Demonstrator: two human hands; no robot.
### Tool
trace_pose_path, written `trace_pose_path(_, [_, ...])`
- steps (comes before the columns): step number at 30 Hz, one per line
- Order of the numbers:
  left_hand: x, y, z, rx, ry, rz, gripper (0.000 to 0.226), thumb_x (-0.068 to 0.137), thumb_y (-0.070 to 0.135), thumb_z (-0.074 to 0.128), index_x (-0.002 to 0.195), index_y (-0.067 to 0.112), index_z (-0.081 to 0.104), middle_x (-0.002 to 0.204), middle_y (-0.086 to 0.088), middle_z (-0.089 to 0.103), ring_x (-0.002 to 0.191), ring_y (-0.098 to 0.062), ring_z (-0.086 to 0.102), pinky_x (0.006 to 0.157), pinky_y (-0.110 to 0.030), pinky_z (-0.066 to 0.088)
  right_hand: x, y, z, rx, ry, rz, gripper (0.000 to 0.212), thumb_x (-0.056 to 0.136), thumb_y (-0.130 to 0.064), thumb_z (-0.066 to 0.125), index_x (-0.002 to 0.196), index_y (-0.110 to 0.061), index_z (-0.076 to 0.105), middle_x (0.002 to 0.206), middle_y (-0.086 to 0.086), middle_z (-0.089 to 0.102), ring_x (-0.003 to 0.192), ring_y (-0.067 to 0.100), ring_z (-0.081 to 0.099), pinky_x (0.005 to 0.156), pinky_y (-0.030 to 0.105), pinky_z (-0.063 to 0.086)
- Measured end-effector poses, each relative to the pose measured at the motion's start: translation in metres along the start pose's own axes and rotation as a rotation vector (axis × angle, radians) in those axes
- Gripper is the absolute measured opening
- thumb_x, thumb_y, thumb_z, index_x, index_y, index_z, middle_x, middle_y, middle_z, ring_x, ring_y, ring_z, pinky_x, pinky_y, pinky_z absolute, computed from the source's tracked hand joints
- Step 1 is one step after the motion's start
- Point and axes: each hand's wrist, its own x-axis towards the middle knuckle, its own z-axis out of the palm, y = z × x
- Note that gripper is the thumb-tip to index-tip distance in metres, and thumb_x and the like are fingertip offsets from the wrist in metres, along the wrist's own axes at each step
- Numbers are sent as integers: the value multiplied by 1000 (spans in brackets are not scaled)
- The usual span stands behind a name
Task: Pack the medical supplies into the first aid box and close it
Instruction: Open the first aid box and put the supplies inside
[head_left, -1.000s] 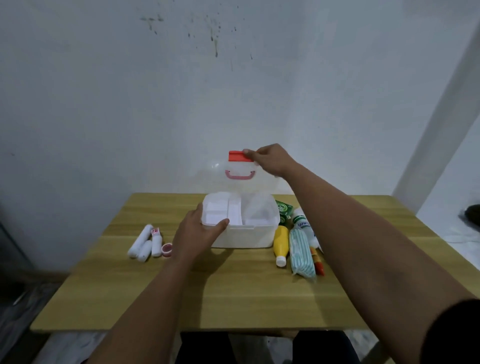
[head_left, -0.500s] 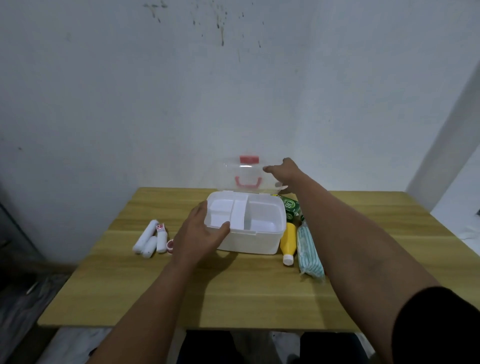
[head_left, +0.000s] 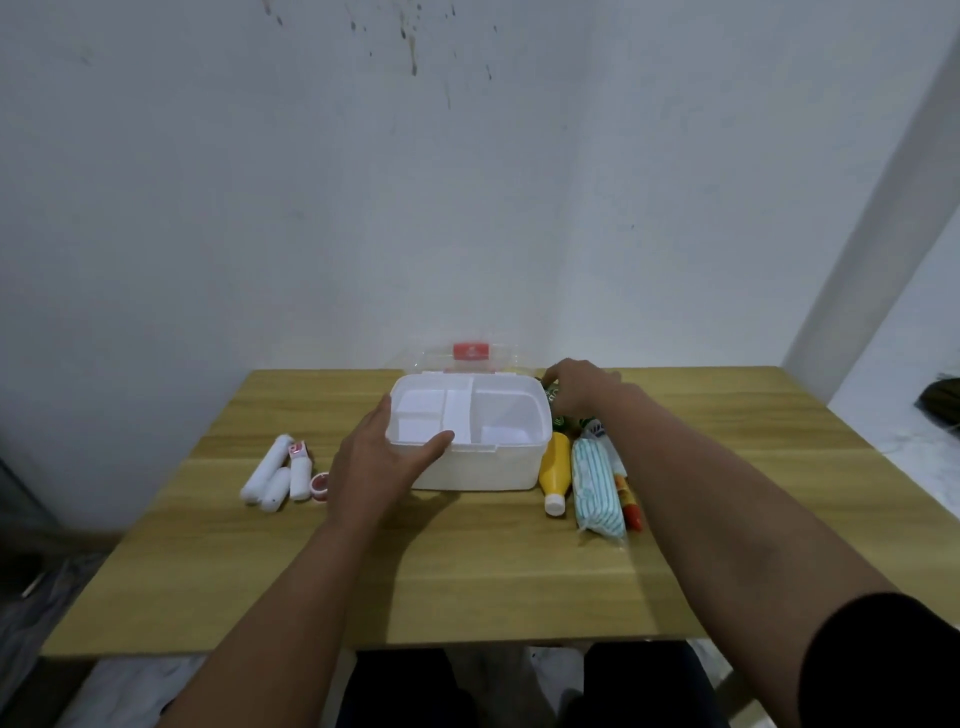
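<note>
Since a second ago the clear lid has gone from standing upright, held by its red latch, to lying tipped back behind the box, and the right hand has let go of it and come down to the right rear corner of the box. In the head view, the white first aid box sits open on the wooden table near its far edge, its inside split by white dividers into several compartments with nothing in them. The left hand grips the box's near left corner, thumb hooked over the front rim and fingers spread along the left wall. The right hand's fingers are curled loosely downward over a green packet just beside the box; whether they touch or pinch it cannot be told. To the right of the box lie a yellow bottle with a white cap pointing toward the person, a blue-and-white striped pack next to it, and an orange-and-red tube partly hidden under the forearm. Another white bottle top with lettering shows between the packet and the striped pack, mostly covered by the arm. To the left of the box, well apart from it, lie three white rolls side by side and a small red-rimmed tape roll close to the left wrist.
</note>
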Motion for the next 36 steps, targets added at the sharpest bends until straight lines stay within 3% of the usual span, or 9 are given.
trace_pose_path(4, [2, -3, 0, -9, -4, 4, 105, 72, 80, 69, 158, 28, 41, 150, 1, 58, 134, -25, 54, 97, -44, 54, -5, 3, 5, -17, 59, -8, 47, 84, -43, 71, 128, -28, 62, 125, -1, 61, 118, 25, 56, 99, 52, 36])
trace_pose_path(10, [3, -2, 3, 0, -27, -28, 120, 64, 92, 62, 160, 24, 38, 154, -1, 55, 138, -28, 52, 102, -51, 54, 1, 14, -22, 7, 23, 35, 59, 70, -18, 81, 127, -13, 66, 121, 9, 65, 107, 28, 62, 88, 37, 56])
trace_pose_path(13, [3, -2, 3, 3, -32, -39, 118, 66, 89, 64, 160, 24, 38, 155, -2, 53, 139, -29, 51, 102, -53, 54, -1, 23, -44, -30, 10, 57, 58, 61, -17, 87, 116, -9, 72, 104, 8, 69, 96, 29, 66, 87, 46, 60])
trace_pose_path(18, [2, 3, 0, -19, -14, -10, 108, 66, 84, 70, 155, 27, 46, 147, 1, 61, 132, -26, 55, 96, -43, 54, -13, 28, -81, 7, 51, 42, 53, 69, -10, 90, 117, 1, 72, 104, 19, 73, 90, 34, 72, 78, 50, 64])
trace_pose_path(25, [2, 5, -3, -31, -31, 7, 100, 68, 75, 79, 151, 28, 49, 142, 1, 64, 127, -25, 58, 87, -36, 50, -26, 5, -120, 188, 0, -113, 65, 71, -12, 91, 131, -7, 66, 120, 12, 69, 91, 22, 70, 73, 35, 64])
trace_pose_path(28, [2, 5, -4, -32, -45, -19, 110, 63, 83, 74, 154, 27, 48, 144, 1, 63, 130, -25, 57, 96, -42, 54, -33, -14, -120, 112, -69, -173, 65, 71, -15, 91, 131, -11, 67, 120, 9, 70, 96, 23, 72, 79, 38, 65])
trace_pose_path(32, [3, 4, -7, -9, -70, -44, 124, 55, 96, 64, 156, 26, 45, 148, 0, 60, 134, -26, 55, 101, -45, 53, -39, -41, -107, -62, -88, -213, 61, 70, -15, 92, 126, -8, 70, 114, 10, 72, 88, 26, 73, 77, 40, 65])
trace_pose_path(36, [2, 5, -8, -24, -73, -37, 124, 55, 94, 66, 156, 25, 45, 149, -1, 60, 135, -26, 54, 102, -47, 53, -40, -61, -89, -246, -80, -225, 58, 66, -17, 93, 120, -7, 73, 105, 10, 74, 87, 27, 73, 79, 42, 64])
